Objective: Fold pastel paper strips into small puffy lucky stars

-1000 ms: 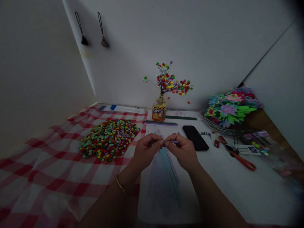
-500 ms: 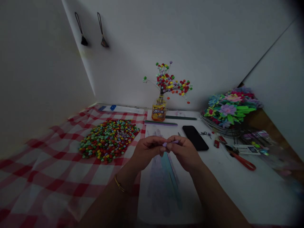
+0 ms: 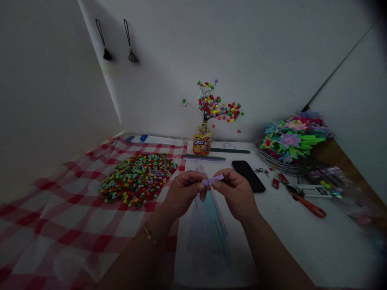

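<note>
Between my hands is a short purple paper strip (image 3: 215,179), its right end sticking up past the fingertips. My left hand (image 3: 186,191) pinches its left end between thumb and fingers; a gold bracelet (image 3: 150,233) circles that wrist. My right hand (image 3: 236,191) is closed on the strip from the other side, thumb below it. Beneath the hands, blue-green and purple paper strips (image 3: 216,219) lie lengthwise on the white surface. To the left, a large heap of small folded paper stars (image 3: 137,179) in many colours rests on the red-and-white checked cloth (image 3: 75,209).
A drink bottle (image 3: 201,144) holding stems tipped with stars stands at the back. Right of my hands lie a black phone (image 3: 248,176), small scissors (image 3: 261,172) and an orange-handled tool (image 3: 310,206). Fuzzy artificial flowers (image 3: 292,139) are piled at the right.
My hands have drawn slightly apart, and more of the purple strip shows between them, tilted up to the right. The view has shifted a little.
</note>
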Demonstrator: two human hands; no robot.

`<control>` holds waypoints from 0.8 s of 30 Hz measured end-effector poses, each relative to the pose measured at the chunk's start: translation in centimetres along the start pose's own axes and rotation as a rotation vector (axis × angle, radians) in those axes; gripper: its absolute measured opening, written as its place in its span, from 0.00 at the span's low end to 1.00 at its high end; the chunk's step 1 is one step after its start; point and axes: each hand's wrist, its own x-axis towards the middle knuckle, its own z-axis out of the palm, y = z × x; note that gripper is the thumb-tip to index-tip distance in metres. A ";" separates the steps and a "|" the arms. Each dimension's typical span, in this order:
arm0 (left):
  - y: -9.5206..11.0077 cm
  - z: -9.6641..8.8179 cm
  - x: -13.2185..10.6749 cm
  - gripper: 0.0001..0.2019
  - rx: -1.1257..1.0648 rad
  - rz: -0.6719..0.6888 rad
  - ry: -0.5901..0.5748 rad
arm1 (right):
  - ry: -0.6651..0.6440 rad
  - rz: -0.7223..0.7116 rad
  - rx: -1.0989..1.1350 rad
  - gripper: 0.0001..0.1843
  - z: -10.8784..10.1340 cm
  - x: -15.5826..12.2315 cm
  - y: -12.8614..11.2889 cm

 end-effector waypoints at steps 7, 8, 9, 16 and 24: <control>0.1 0.1 -0.1 0.06 -0.047 -0.022 -0.019 | 0.035 -0.132 -0.035 0.08 0.1 0.0 0.1; 0.1 0.1 -0.1 0.06 -0.047 -0.027 -0.020 | 0.027 -0.156 -0.038 0.07 0.2 0.0 0.0; 0.1 0.1 -0.1 0.06 -0.047 -0.032 -0.020 | 0.021 -0.174 -0.041 0.07 0.2 0.0 0.0; 0.2 0.3 -0.1 0.07 -0.076 -0.041 -0.010 | 0.037 -0.231 -0.093 0.07 0.2 -0.3 0.4; 0.0 0.1 -0.1 0.10 -0.136 -0.096 0.040 | 0.024 -0.460 -0.290 0.06 0.2 -0.2 0.3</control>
